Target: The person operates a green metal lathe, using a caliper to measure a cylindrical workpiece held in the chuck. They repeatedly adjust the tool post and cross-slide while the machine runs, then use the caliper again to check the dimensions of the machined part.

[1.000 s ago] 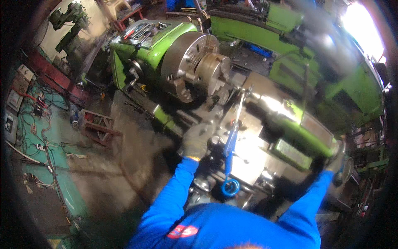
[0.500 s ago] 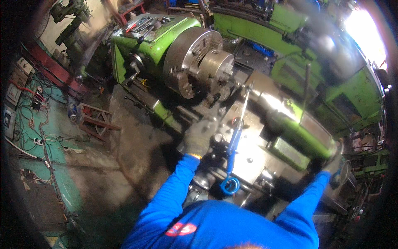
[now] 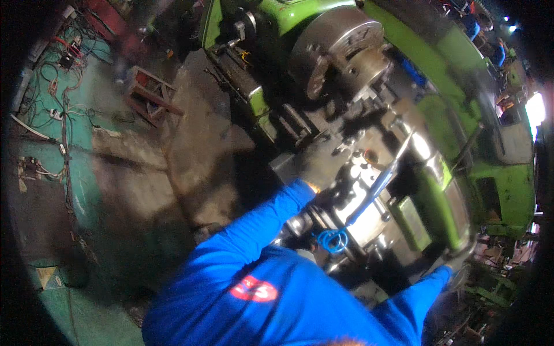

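My left hand (image 3: 321, 163), in a grey work glove, is over the lathe carriage beside the tool post area; its fingers are smeared and what they touch is hidden. My right hand (image 3: 457, 260), also gloved, is at the handwheel (image 3: 461, 277) on the end of the green tailstock (image 3: 435, 185), its fingers wrapped round the rim, though blurred. Between my arms a blue air blow gun (image 3: 371, 199) with a long metal nozzle lies across the bright metal slide, its coiled blue hose (image 3: 333, 240) near my body. Beyond, a large chuck (image 3: 329, 46) holds a metal cylinder (image 3: 368, 69).
The green headstock (image 3: 288, 14) rises at the back. Another green machine (image 3: 499, 196) stands at right. On the floor at left are a reddish metal frame (image 3: 153, 95) and tangled cables (image 3: 63, 115). A long lever (image 3: 467, 147) sticks up behind the tailstock.
The view has swung, so the lathe appears farther up and right. My right hand is lower in the picture, still at the handwheel. My left hand stays over the carriage.
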### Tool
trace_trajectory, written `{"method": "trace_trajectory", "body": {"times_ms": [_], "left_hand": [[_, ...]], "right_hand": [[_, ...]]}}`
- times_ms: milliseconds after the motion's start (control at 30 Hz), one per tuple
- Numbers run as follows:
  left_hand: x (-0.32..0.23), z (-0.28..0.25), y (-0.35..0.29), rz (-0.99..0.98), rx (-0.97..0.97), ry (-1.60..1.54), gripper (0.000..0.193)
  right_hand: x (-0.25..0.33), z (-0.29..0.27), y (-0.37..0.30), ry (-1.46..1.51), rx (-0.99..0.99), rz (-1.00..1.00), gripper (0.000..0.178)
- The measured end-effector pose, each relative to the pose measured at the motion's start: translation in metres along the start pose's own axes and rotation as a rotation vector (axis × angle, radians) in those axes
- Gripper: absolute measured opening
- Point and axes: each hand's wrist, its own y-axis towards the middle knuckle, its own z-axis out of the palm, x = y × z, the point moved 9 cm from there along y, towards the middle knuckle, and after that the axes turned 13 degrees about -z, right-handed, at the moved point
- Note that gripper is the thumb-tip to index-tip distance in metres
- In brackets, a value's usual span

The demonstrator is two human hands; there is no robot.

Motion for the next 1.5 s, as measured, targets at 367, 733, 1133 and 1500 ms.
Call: {"method": "trace_trajectory", "body": {"times_ms": [367,733,1133,1500], "left_hand": [[0.006,-0.023,-0.004,-0.179,-0.038,-0.208,0.047],[0.064,0.023,0.019,-0.12,0.078,-0.257,0.081],[0.082,0.039,0.036,0.059,-0.001,-0.017,0.078],[0.057,0.033,0.025,-0.016,0.079,-0.207,0.075]], "right_hand": [[0.045,-0.004,0.026,-0.306,-0.092,-0.116,0.084],[0.06,-0.033,0.021,-0.356,-0.046,-0.178,0.085],[0.083,-0.05,0.047,-1.044,-0.247,-0.374,0.087],[0.12,-0.103,0.062,-1.543,-0.426,-0.18,0.101]]}}
